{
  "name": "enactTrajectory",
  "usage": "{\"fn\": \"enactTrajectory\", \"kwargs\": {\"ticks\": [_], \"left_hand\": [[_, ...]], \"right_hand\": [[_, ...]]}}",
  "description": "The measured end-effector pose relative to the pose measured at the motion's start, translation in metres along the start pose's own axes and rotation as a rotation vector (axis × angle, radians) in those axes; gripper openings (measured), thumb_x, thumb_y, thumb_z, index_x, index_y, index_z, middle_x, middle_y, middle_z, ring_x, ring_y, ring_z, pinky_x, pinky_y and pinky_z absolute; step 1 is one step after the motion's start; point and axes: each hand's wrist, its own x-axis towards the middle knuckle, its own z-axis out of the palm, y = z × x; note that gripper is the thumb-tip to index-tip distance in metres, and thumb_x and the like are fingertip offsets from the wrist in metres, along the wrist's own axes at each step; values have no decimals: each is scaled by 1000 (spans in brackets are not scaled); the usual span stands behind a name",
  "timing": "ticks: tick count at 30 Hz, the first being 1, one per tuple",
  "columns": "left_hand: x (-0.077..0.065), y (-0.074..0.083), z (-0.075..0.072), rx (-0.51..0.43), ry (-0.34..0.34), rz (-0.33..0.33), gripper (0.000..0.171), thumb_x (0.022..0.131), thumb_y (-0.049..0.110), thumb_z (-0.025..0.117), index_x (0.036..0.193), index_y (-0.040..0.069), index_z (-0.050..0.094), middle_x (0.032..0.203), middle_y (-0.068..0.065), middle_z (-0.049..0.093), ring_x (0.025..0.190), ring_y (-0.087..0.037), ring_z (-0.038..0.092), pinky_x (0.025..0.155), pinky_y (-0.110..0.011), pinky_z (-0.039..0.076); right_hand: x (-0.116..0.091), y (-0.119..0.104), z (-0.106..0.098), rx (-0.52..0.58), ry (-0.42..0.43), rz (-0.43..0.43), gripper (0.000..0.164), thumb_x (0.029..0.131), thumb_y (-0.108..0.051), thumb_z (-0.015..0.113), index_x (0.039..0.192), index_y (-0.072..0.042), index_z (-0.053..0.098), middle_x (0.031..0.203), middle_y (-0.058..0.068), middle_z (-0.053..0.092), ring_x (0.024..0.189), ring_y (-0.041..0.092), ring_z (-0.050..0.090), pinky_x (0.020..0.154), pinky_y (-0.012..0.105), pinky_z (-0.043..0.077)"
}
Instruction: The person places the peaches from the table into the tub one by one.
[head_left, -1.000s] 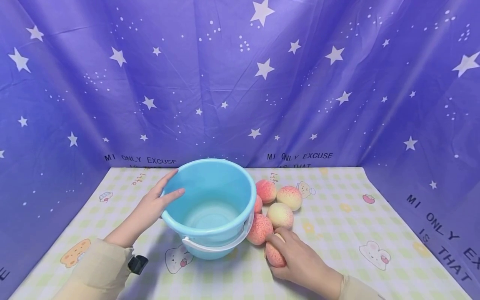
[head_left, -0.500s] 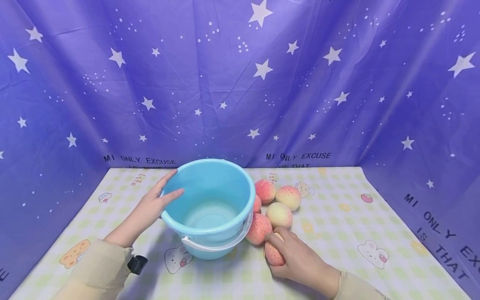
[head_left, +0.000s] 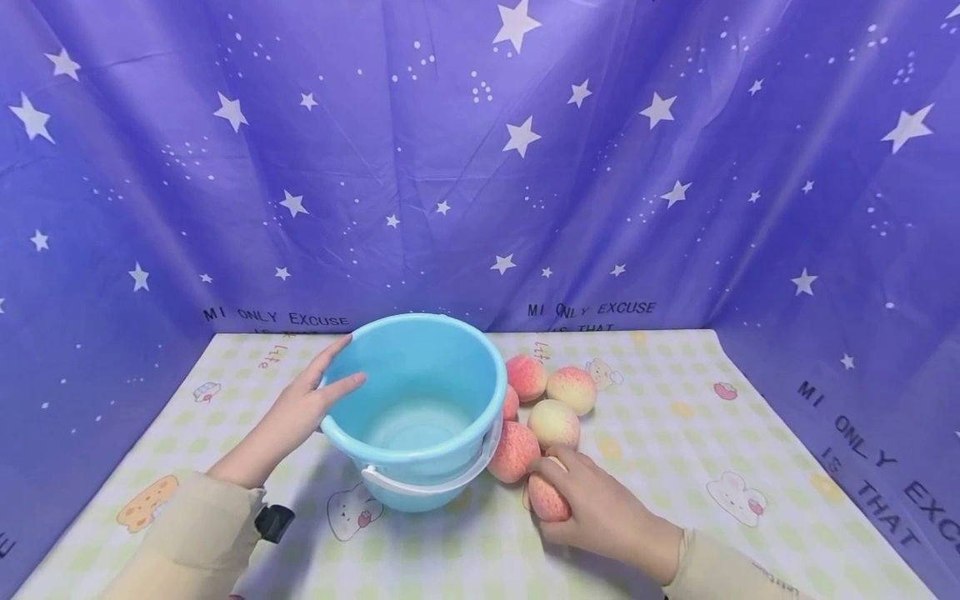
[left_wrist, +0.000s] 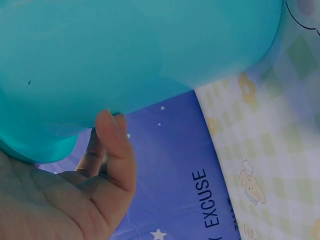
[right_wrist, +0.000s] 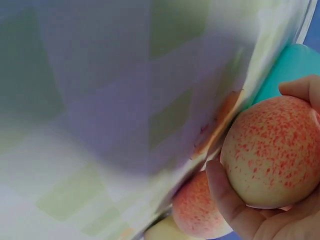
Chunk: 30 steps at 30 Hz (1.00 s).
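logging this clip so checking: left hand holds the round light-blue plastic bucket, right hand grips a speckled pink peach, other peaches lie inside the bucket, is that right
No: the other round speckled peaches lie on the pale checked tablecloth beside the light-blue bucket, as the head view shows. The rest is right.

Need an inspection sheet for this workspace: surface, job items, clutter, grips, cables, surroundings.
Surface: checked cloth with cartoon prints.
Job items: blue bucket, its white handle lowered on the near side; five visible peaches to its right, one partly hidden by it.
Clutter: nothing seen.
Left grip: holds the bucket's rim.
Right grip: holds a sixth peach; can't tell if that touches the cloth.
Cables: nothing seen.
Surroundings: purple star-print curtain with black lettering.
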Motion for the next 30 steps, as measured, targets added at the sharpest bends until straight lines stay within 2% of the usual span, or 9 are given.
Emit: {"fn": "enactTrajectory", "kwargs": {"ticks": [11, 21, 30], "left_hand": [[3, -3, -3, 4, -2, -5, 77, 100, 45, 54, 160, 31, 8, 165, -20, 14, 118, -42, 60, 85, -44, 59], [1, -2, -4, -11, 1, -8, 77, 100, 43, 54, 161, 29, 9, 163, -23, 17, 115, -42, 62, 81, -42, 61], [3, 1, -3, -8, -4, -2, 76, 100, 43, 54, 160, 31, 9, 164, -20, 16, 115, -41, 62, 82, -40, 60]], "right_hand": [[7, -1, -10, -5, -31, 6, 53, 69, -25, 80, 118, -23, 61, 116, -3, 55, 93, 14, 57, 77, 35, 54], [8, -3, -16, -8, -46, 7, 55, 72, -27, 81, 122, -22, 60, 115, -3, 56, 91, 14, 57, 73, 34, 54], [13, -3, -24, -14, -46, 23, 52, 72, -29, 82, 120, -20, 61, 112, -3, 56, 90, 14, 56, 73, 35, 54]]}}
